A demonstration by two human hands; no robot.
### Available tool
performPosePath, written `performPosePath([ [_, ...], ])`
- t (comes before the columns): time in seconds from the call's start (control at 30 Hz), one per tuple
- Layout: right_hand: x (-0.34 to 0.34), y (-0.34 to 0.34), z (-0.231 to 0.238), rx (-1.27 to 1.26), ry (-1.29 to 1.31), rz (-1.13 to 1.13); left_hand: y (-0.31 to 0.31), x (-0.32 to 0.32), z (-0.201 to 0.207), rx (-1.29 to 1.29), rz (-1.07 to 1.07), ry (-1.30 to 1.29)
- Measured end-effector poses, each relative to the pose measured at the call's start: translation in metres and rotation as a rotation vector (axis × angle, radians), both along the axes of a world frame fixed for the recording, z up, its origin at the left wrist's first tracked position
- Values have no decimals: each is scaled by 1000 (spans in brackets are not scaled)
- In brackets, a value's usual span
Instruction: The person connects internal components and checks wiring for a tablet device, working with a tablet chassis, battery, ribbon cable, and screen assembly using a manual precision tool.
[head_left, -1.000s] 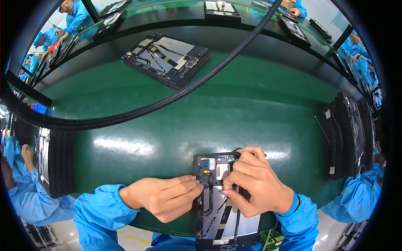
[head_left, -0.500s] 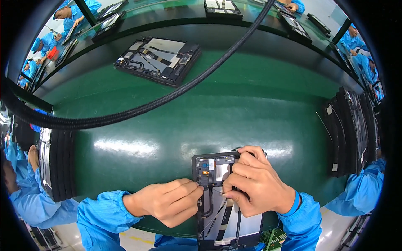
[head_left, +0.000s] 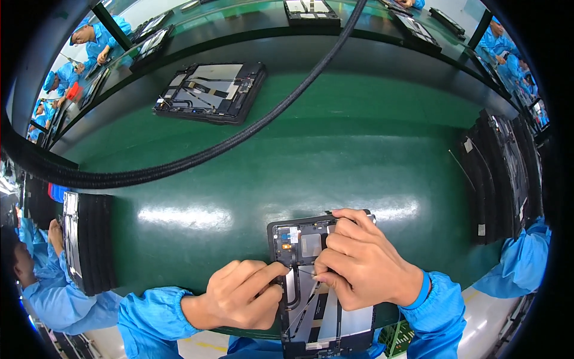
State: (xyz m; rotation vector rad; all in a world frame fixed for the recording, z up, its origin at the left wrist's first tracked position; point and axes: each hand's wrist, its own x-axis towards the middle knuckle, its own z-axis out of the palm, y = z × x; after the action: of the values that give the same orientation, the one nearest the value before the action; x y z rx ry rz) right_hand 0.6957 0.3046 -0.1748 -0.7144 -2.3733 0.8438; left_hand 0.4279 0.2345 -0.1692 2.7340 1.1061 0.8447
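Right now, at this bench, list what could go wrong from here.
The thin wire between the left hand and the right hand could kink or tear if pulled too hard. The opened tablet seems to overhang the near edge of the green table, so it might tip if pressed low down. The loose wire sticking out from the stack of black tablets on the right could snag.

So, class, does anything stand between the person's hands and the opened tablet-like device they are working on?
Nothing visible does. The left hand and right hand both have fingertips at the upper half of the opened device. The black braided cable arcs across the picture above, clear of both.
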Motion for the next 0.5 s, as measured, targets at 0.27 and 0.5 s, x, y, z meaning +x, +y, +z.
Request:
performPosePath([
  [0.27,6,-1,11,202,-58,20,-21,18,-2,105,119,224],
  [0.5,35,11,26,116,-141,-22,-5,20,-7,185,36,155],
])
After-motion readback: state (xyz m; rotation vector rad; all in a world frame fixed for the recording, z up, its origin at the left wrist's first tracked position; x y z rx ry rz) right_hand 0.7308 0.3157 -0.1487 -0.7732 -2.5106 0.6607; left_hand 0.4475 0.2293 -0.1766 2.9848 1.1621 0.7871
